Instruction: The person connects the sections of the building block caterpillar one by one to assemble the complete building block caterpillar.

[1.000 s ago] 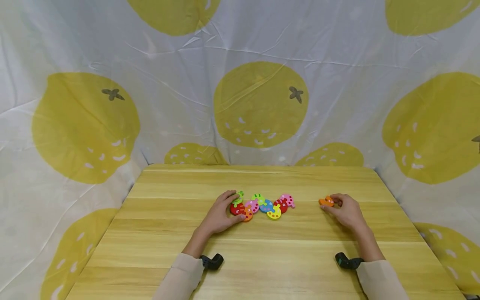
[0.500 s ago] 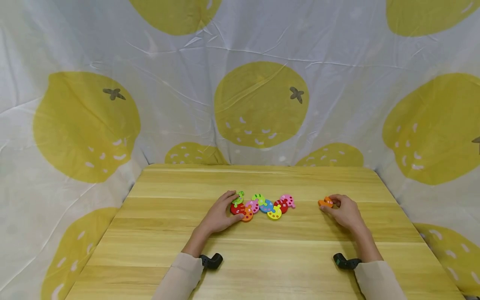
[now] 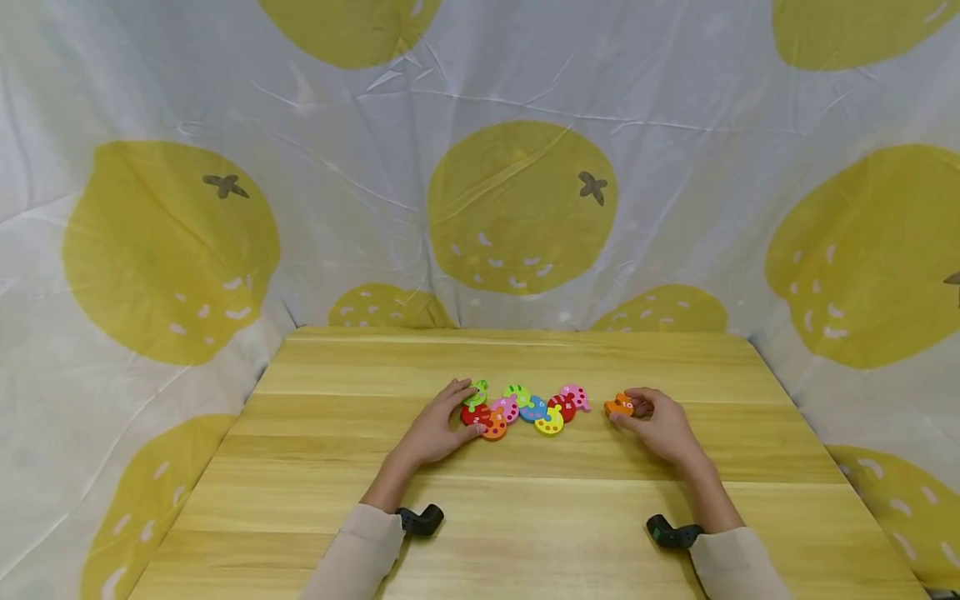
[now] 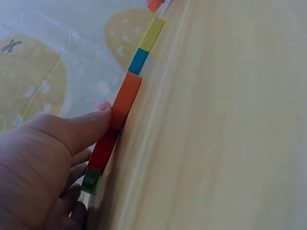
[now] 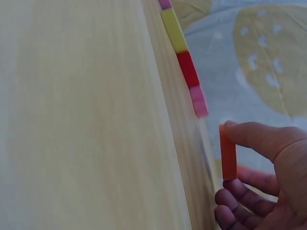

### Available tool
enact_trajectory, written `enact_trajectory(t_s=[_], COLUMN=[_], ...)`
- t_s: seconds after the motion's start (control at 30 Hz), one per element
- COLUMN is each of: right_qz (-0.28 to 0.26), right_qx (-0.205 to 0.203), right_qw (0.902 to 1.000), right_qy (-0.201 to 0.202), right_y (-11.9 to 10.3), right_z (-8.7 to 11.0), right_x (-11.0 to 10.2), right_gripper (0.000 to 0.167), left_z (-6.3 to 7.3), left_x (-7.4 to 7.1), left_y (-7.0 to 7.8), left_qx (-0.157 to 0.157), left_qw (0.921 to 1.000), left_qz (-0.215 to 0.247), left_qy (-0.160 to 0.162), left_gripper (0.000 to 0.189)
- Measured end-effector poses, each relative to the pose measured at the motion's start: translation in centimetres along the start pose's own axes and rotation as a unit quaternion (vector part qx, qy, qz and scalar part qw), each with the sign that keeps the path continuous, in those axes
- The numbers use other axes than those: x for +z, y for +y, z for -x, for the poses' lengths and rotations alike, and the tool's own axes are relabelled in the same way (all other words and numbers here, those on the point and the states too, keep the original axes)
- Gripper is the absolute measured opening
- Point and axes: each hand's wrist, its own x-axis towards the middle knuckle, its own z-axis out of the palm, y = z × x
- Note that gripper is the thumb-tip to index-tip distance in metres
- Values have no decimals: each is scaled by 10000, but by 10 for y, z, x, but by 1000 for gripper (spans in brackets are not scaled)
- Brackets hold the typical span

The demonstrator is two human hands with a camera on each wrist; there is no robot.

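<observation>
A wavy chain of linked, numbered puzzle pieces (image 3: 533, 408) lies on the table, in red, orange, pink, green, blue and yellow. My left hand (image 3: 438, 427) spans its left end, fingers at the green head piece (image 3: 477, 392) and thumb against the orange piece (image 4: 126, 100). To the right of the chain, my right hand (image 3: 662, 422) pinches a loose orange puzzle piece (image 3: 620, 406) marked 10 between thumb and fingers. In the right wrist view this orange piece (image 5: 228, 152) stands apart from the pink end piece (image 5: 198, 101), with a gap between them.
The wooden table (image 3: 525, 533) reaches back to a pale curtain (image 3: 675, 208) printed with large yellow lemons. A black wrist camera (image 3: 422, 521) sticks out at the left sleeve, and another wrist camera (image 3: 672, 533) at the right sleeve.
My right hand has moved left with the loose orange puzzle piece, closer to the pink end of the chain. My left hand stays at the chain's left end.
</observation>
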Motion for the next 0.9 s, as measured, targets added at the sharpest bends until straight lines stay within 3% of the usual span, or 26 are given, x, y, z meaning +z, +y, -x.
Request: enact_trajectory(t_s=[0.57, 0.7, 0.9], right_qz=[-67, 53, 257], right_qx=[-236, -217, -268], right_qw=[9997, 9997, 9992], right_qy=[-92, -136, -139], right_y=[-29, -29, -30], right_z=[-7, -8, -9], right_x=[29, 32, 36], right_gripper=[53, 52, 49], left_z=[0, 0, -1], left_x=[1, 2, 3], left_y=[5, 4, 0], left_qx=[133, 61, -45], left_qw=[9999, 9999, 9993], left_qz=[13, 80, 156], left_qy=[-27, 16, 346], left_gripper=[71, 62, 46])
